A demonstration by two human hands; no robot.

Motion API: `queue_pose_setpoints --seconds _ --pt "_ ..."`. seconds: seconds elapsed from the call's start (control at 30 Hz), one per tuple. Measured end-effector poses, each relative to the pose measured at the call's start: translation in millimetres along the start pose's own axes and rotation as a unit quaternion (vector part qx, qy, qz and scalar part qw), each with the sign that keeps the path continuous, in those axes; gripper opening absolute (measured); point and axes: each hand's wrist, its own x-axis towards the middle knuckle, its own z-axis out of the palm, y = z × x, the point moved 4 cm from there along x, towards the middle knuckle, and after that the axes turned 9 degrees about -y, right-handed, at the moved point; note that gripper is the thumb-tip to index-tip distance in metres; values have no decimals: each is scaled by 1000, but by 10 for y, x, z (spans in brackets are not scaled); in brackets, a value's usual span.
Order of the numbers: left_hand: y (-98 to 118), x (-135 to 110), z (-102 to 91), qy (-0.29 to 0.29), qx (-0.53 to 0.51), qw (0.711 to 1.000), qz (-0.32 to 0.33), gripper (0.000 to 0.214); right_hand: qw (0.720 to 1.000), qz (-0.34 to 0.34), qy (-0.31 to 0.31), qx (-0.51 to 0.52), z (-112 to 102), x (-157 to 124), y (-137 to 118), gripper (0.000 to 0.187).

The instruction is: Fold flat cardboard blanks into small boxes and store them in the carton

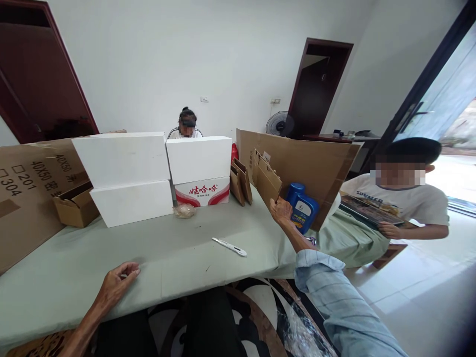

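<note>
My right hand (281,210) is stretched forward, its fingers closed on the lower edge of a folded cardboard box (266,179) that stands in front of a large cardboard panel. Just right of that hand stand blue plastic bottles (304,212), partly behind my forearm. My left hand (118,281) rests near the table's front edge, holding nothing, its fingers loosely bent and the thumb apart. Between the hands a white utility knife (229,246) lies on the green tablecloth (163,258).
White boxes (124,158) are stacked across the table, with a crumpled clear plastic bundle (184,210) before them. Folded cardboard pieces (241,181) stand beside the stack. An open small carton (77,206) is at left. One person (186,130) sits behind; another (405,198) sits at right.
</note>
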Motion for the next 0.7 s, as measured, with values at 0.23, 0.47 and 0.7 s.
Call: queue_pose_setpoints --seconds 0.23,0.47,0.7 --pt "-291 -141 227 47 22 998 -20 81 999 25 -30 -2 280 448 -127 41" --pt "-303 -239 332 60 79 995 21 65 998 25 -57 2 586 858 -341 38" --pt "-263 -277 336 70 90 993 33 59 997 22 -74 6 867 1094 -381 26"
